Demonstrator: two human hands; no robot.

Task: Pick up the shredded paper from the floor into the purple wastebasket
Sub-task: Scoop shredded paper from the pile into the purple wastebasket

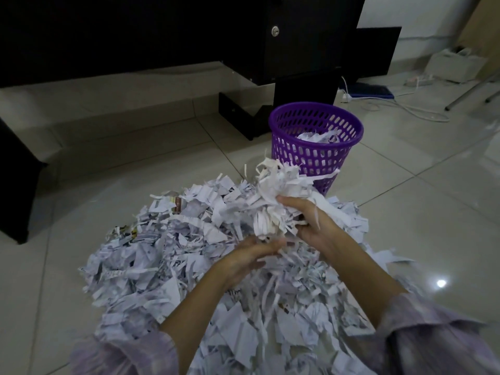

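Note:
A big heap of shredded paper (pixel 189 266) covers the tiled floor in front of me. Behind it stands the purple wastebasket (pixel 315 147), upright, with some shreds lying inside. My right hand (pixel 308 220) grips a bunch of shredded paper (pixel 276 190), lifted above the heap just in front of the basket. My left hand (pixel 251 255) is below and to the left of the bunch, palm up with fingers spread, touching the strips that hang down.
A black desk with a locked drawer unit (pixel 284 36) stands right behind the basket. White cables and a power strip (pixel 378 100) lie on the floor at the right, near a white box (pixel 454 66). Bare tiles lie to the right of the heap.

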